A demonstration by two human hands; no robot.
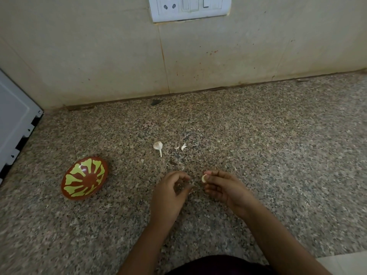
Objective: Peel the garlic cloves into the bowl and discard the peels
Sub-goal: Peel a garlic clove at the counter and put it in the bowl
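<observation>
- The speckled granite table (278,155) fills the lower two thirds of the frame.
- A pale tiled wall (218,56) rises behind it across the top.
- A white panel (14,120) with a notched dark edge cuts in at the left edge.
- A white switch plate (189,7) with a socket sits at the top centre of the wall.
- A red-brown bowl (83,179) with a yellow-green pattern stands on the table at lower left, well apart from the hands.
- The left hand (168,195), low in the centre, has its fingers curled toward the thumb. Blur hides whether it holds a bit of peel.
- The right hand (224,187), just right of it, pinches a pale peeled garlic clove (204,178) between thumb and fingertips, above the table.
- A small garlic bulb (158,145) with its stalk lies on the table at centre, above the hands.
- Two curled white peels (183,146) lie just right of the bulb.
</observation>
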